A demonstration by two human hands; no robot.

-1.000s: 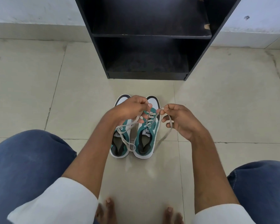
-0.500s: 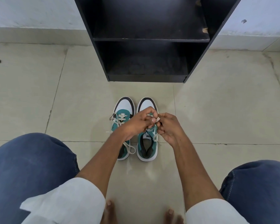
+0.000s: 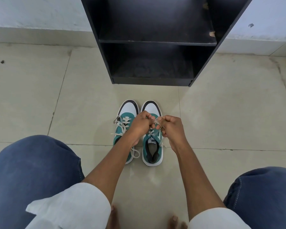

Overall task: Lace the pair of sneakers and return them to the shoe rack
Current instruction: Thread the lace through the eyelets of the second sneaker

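Note:
Two teal-and-white sneakers with dark toe rims stand side by side on the tiled floor, toes towards the rack. The left sneaker (image 3: 124,123) has loose white laces trailing over its side. Over the right sneaker (image 3: 153,146) my left hand (image 3: 141,123) and my right hand (image 3: 172,128) meet, each pinching a strand of its white lace (image 3: 156,120). The lace crosses between my fingertips, above the tongue. My left forearm hides part of the left sneaker. The black shoe rack (image 3: 153,79) stands just beyond the toes, its two visible shelves bare.
My knees in blue trousers (image 3: 31,171) flank the shoes at lower left and lower right. My bare toes (image 3: 175,219) show at the bottom edge. A pale wall with a tiled skirting (image 3: 31,35) runs behind the rack.
A second ago my hands held the lace ends spread wide over the shoes. They have come together over the right sneaker and now hold the lace close above its tongue.

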